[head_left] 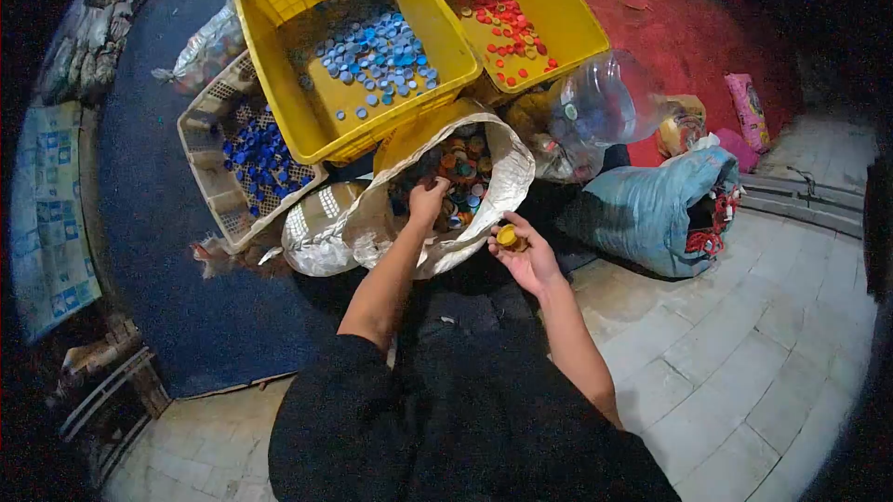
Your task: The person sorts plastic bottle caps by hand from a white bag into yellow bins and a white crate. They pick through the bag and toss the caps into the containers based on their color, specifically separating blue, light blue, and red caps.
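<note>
An open white sack (pixel 510 164) holds many bottle caps of mixed colours (pixel 465 167). My left hand (pixel 428 197) reaches into its mouth, over the caps; its fingers are bent, and what they hold, if anything, is too small to make out. Just outside the sack's right rim, my right hand (pixel 526 255) holds a yellow cap (pixel 507 236) between thumb and fingers, palm turned up. Beyond the sack stands a yellow crate (pixel 372 120) with light blue caps in it. The yellow crate beside it (pixel 567 18) has red caps.
A pale plastic basket (pixel 209 134) with dark blue caps is at the left. Right of the sack lie a large clear bottle (pixel 605 102) and a blue-green sack (pixel 642 214) with red strings at its mouth. A pink packet (pixel 747 111) lies on red cloth (pixel 642 46).
</note>
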`<state>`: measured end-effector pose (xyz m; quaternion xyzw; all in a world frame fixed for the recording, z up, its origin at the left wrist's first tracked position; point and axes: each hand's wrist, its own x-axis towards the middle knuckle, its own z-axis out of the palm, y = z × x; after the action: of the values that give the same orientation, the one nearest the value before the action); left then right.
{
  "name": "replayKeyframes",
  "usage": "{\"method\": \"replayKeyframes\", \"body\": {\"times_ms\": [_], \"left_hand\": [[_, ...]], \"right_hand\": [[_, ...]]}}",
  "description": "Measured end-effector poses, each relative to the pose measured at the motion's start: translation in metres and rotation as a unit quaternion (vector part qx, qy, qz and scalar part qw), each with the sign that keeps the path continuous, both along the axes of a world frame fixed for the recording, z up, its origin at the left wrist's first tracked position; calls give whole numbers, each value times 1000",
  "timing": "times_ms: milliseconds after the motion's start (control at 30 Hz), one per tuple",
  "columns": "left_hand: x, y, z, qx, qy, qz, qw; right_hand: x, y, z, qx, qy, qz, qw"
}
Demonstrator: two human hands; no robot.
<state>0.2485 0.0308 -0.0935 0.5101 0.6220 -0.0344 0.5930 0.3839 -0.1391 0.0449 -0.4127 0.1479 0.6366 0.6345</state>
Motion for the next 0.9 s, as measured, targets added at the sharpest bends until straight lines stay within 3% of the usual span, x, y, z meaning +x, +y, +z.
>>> {"method": "replayKeyframes", "body": {"times_ms": [67, 167, 233, 367, 433, 567, 633, 700, 733, 767, 800, 833, 867, 900], "left_hand": [[-9, -14, -3, 48, -232, 179, 955], [-34, -23, 20, -166, -367, 236, 884], [-46, -29, 54, -255, -373, 227, 863], [-54, -36, 113, -283, -339, 237, 866], [-56, -37, 119, -271, -287, 220, 892], [-51, -30, 79, -285, -246, 123, 918], [-23, -16, 98, -252, -240, 117, 930], [12, 14, 142, -176, -261, 57, 947], [30, 32, 153, -91, -306, 11, 948], [47, 48, 163, -7, -348, -34, 937], [63, 61, 184, 4, -409, -8, 912], [75, 70, 208, 12, -469, 18, 883], [79, 76, 235, 26, -442, 47, 895], [83, 83, 253, 42, -415, 74, 906]], "right_hand": [[-1, 2, 1, 2, 6, -1, 1000], [2, 14, 9, 16, 4, 23, 1000], [4, 18, 5, 17, 37, 31, 999], [7, 32, -6, 8, 35, 105, 994], [4, 38, -19, -22, 51, 116, 992], [9, 52, -57, -40, 60, 158, 985], [23, 71, -64, -68, 86, 195, 975], [44, 105, -44, 62, 76, 166, 981], [45, 124, 19, 156, 47, 136, 977], [66, 143, 23, 194, 27, 74, 978], [96, 157, 12, 304, -58, 108, 945], [92, 159, 67, 249, -34, 5, 968], [93, 158, 111, 226, -60, -21, 972], [100, 160, 111, 226, -60, -26, 972]]}}
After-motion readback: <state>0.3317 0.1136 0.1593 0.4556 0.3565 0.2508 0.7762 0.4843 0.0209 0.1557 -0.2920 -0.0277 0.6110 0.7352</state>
